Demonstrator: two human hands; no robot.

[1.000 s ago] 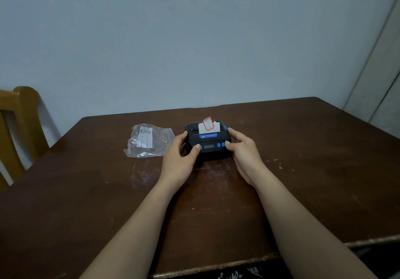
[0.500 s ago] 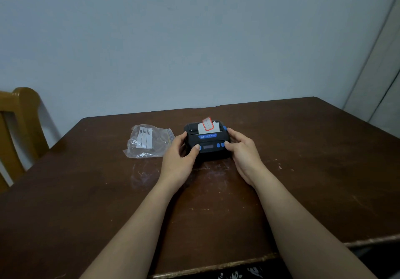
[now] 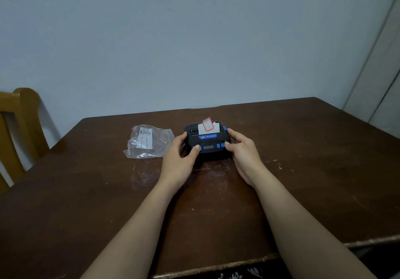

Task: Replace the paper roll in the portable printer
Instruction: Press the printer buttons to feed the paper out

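1. Small black portable printer [image 3: 207, 142] with blue buttons and a blue badge on its top face, plus a small dark display between the buttons.
2. Strip of white paper [image 3: 208, 126] poking up from the printer's rear slot, carrying a label with a red-orange border, curled slightly upward.
3. Printer flat on the dark brown tabletop [image 3: 303, 170], in the middle of its far half.
4. Left hand [image 3: 179, 159] on the printer's left side: grip closed around that side, thumb tip on the top face by the left blue button, fingers wrapped along the left edge.
5. Right hand [image 3: 242, 149] on the printer's right side: grip closed around that side, thumb on the top face by the right blue buttons, fingers reaching to the far right corner.
6. Clear plastic bag [image 3: 148, 141] with a white printed patch just left of the printer, beyond the left hand.
7. Wooden chair [image 3: 19, 127] well to the left of the printer, past the tabletop's edge.
8. Against half a second ago: printer, both hands and bag in the same places, same hold on both sides.
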